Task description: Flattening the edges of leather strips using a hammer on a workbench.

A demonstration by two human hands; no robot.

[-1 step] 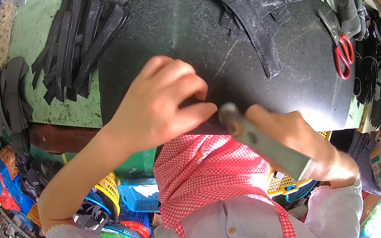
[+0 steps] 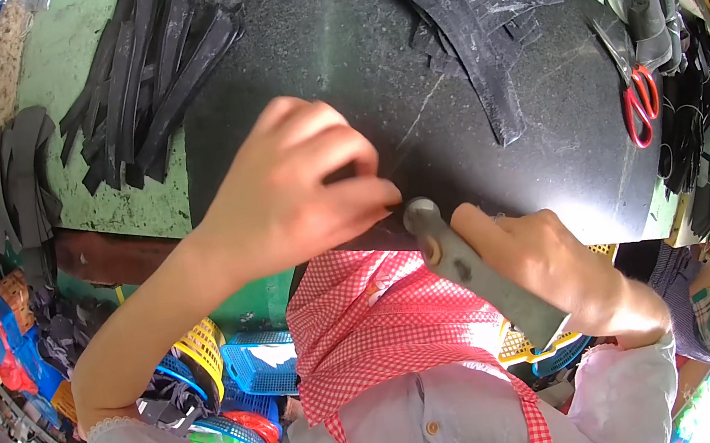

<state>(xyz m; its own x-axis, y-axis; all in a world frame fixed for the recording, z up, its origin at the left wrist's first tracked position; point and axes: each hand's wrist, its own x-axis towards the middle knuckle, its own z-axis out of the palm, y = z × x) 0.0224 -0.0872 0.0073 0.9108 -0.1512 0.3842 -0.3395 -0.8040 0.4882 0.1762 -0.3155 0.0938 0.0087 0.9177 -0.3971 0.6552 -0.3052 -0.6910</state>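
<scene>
Hammer hangs above the near edge of the black slab, and from my distant seat I place everything by that slab. Against the previous view, its end nearer the wearer has swung slightly toward the slab's left, and the left hand has slid a touch toward the slab's far left. The shift is small, so I judge it an adjustment in the middle of the work, with nothing finished by it.

The hammer's round face points at the left fingertips; its long axis runs aslant from there, off the slab's near edge toward the wearer and to the right. I read the right hand as closed around it, though the handle is hidden from me. The left hand is curled, thumb and finger nearly together over the slab; whether they pinch anything, I cannot tell.

Dark strips lie over the slab's left edge, others on its far right part, and scissors near its right edge.
</scene>
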